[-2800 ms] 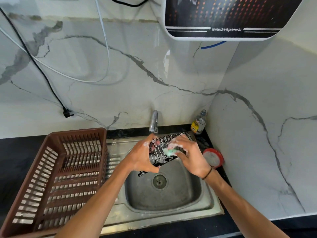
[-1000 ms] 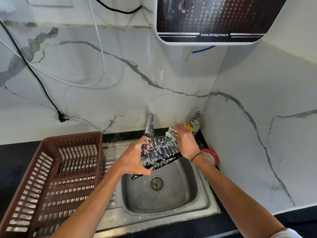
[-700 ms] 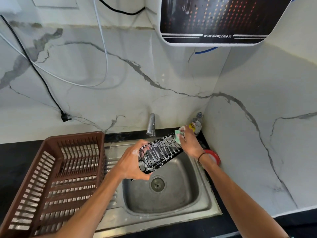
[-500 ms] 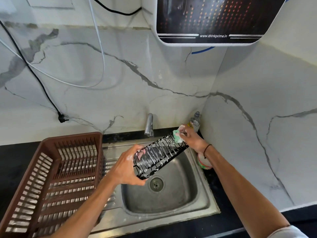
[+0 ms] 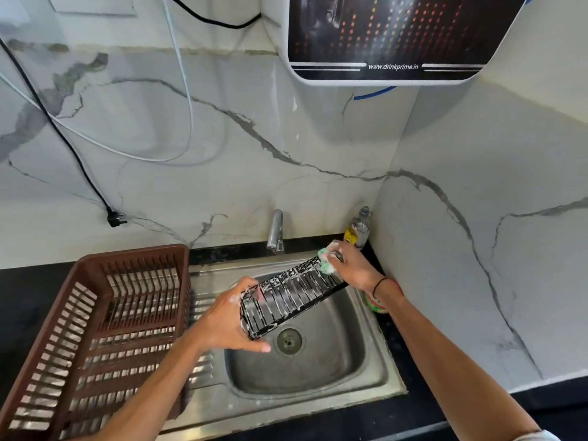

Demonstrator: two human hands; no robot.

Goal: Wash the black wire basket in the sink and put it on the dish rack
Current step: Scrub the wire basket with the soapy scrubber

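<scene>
Mid-scrub. Black wire basket (image 5: 291, 299) soapy, tilted over sink (image 5: 378, 380), frame centre. Left hand (image 5: 227, 326) gripping near end; right hand (image 5: 350, 265) pinching green sponge (image 5: 325, 263) at far end. Rinse and move to dish rack (image 5: 51, 297), lower left, not yet done.
</scene>
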